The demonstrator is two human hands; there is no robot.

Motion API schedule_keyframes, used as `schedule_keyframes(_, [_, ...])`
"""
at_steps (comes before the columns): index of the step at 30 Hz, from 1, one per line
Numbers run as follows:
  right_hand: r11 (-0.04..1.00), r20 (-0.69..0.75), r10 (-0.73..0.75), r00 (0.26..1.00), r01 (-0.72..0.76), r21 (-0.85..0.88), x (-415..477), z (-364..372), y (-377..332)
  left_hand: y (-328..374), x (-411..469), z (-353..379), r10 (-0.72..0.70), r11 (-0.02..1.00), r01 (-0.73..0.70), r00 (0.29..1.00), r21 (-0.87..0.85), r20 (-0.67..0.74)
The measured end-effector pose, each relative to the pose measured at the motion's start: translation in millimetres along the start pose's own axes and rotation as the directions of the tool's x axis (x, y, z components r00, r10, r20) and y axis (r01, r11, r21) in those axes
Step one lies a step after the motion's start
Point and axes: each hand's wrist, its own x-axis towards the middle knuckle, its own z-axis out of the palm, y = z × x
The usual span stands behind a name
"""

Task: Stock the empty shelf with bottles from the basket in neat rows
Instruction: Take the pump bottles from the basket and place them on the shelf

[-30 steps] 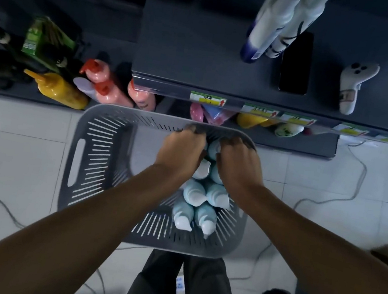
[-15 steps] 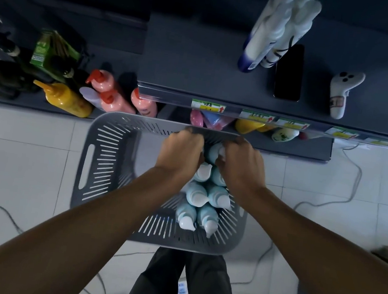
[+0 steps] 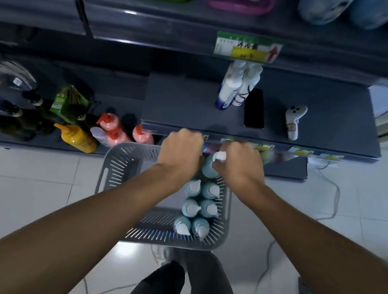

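Bottle point(image 3: 209, 170) now higher, within right fingers point(image 3: 230, 151).

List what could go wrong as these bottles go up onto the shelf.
1. The phone and controller lie on the shelf; incoming bottles may knock them off.
2. The right hand grips the blue bottle near its cap, so it might slip.
3. Cables cross the floor by the feet: a trip hazard.

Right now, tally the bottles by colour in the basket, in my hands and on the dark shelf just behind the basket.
Pale blue bottles: 7 (6 in the basket, 1 in the right hand)
White bottles: 2, on the shelf
Total: 9; anything in the left hand is hidden.
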Motion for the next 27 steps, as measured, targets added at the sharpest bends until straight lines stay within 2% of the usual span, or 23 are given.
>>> schedule_keyframes(4, [0.999, -0.037, 0.039, 0.999, -0.038, 0.028, -8, -44, -3, 15, -8, -39, 0.0, 0.999, -0.002, 0.999, -0.038, -0.055])
schedule_keyframes(13, [0.995, -0.11, 0.004, 0.994, 0.006, 0.096, -26, -147, 2, 39, -16, -125, 0.064, 0.992, -0.077, 0.988, -0.097, -0.139])
schedule_keyframes(27, [0.995, -0.192, 0.022, 0.981, -0.002, 0.101, -61, -297, 3, 76, -39, -263, 0.171, 0.98, -0.192, 0.951, -0.059, -0.257])
